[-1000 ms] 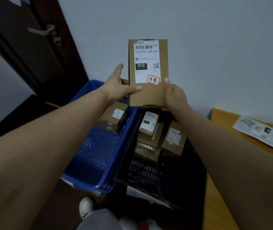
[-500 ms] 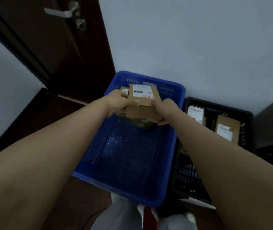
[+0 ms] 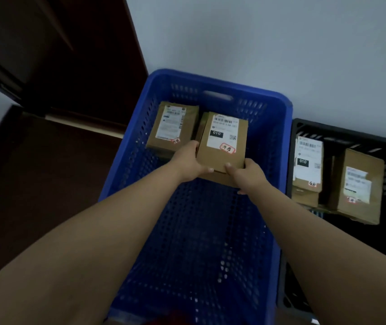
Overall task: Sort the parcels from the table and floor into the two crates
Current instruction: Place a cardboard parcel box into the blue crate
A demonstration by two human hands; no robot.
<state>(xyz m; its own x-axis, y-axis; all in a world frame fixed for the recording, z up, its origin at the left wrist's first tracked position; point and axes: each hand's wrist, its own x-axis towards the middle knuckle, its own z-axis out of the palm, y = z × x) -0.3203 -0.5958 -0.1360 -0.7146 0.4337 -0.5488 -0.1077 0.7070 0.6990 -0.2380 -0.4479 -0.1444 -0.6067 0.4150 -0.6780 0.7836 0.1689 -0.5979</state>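
A brown cardboard parcel [image 3: 222, 146] with a white label marked 010 and a red stamp is low inside the blue crate [image 3: 278, 127], at its far end. My left hand [image 3: 187, 165] grips its near left corner. My right hand [image 3: 246, 174] holds its near right corner, thumb on top. Another labelled brown parcel [image 3: 173, 127] lies in the same crate just to the left, against the far wall. The black crate [image 3: 351, 137] stands to the right and holds several labelled parcels [image 3: 356, 184].
A pale wall runs behind both crates. A dark wooden door [image 3: 58, 55] and dark floor [image 3: 35, 184] lie to the left. The near part of the blue crate's perforated bottom is bare.
Both hands have carried the parcel from up in front of the wall down into the blue crate's far end, beside the other parcel. The view has swung left and closer.
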